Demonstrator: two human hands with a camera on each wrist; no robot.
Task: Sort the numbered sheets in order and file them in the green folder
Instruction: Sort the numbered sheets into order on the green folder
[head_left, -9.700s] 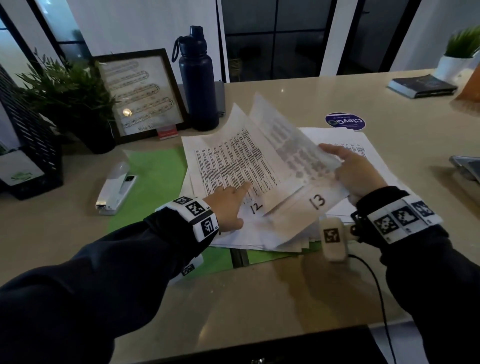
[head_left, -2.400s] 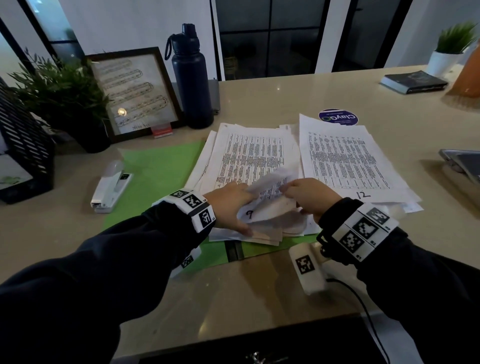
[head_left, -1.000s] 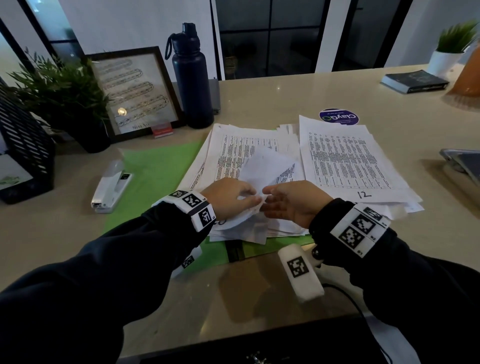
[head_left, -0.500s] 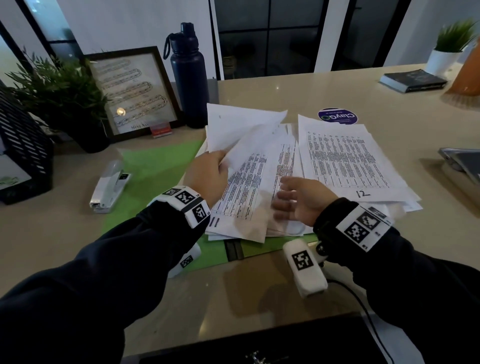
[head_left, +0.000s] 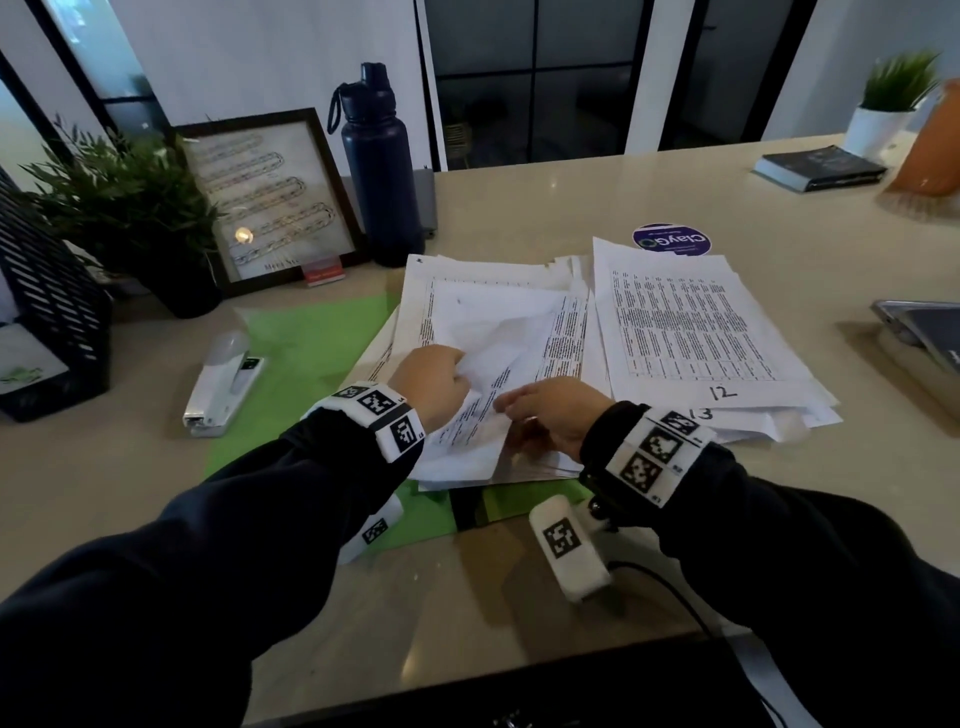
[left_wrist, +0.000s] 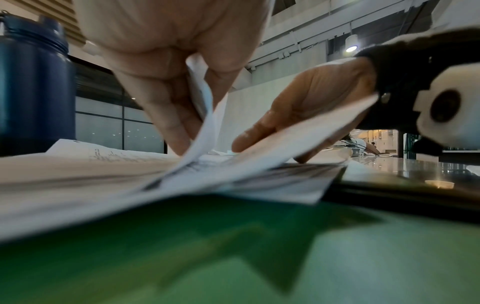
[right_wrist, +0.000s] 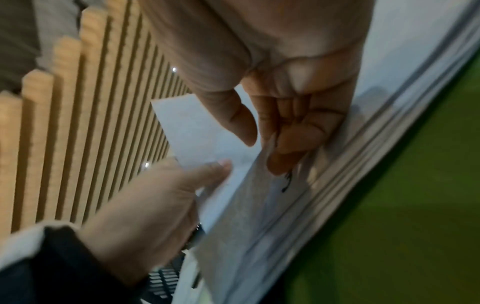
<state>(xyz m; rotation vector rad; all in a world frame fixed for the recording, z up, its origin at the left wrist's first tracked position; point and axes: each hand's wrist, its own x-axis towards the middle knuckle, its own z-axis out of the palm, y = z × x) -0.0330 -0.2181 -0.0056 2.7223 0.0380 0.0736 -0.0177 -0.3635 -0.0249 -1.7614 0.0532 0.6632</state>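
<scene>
Nearest, the green folder (head_left: 306, 353) is spread flat on the beige table (head_left: 519, 202), largely covered by a loose pile of printed sheets (head_left: 493, 291). Curled-up lower corners of its top pages are pinched by the left hand (head_left: 431, 387), while the right hand (head_left: 550, 415) is laid over the pile with fingers extended, lifting page edges. Beside it a second stack (head_left: 691, 332) is seen, numbered 12, with 13 showing beneath. Left, a white stapler (head_left: 221, 387) lies on the folder's edge; farther back stand a dark bottle (head_left: 382, 166) and a framed picture (head_left: 270, 200)
</scene>
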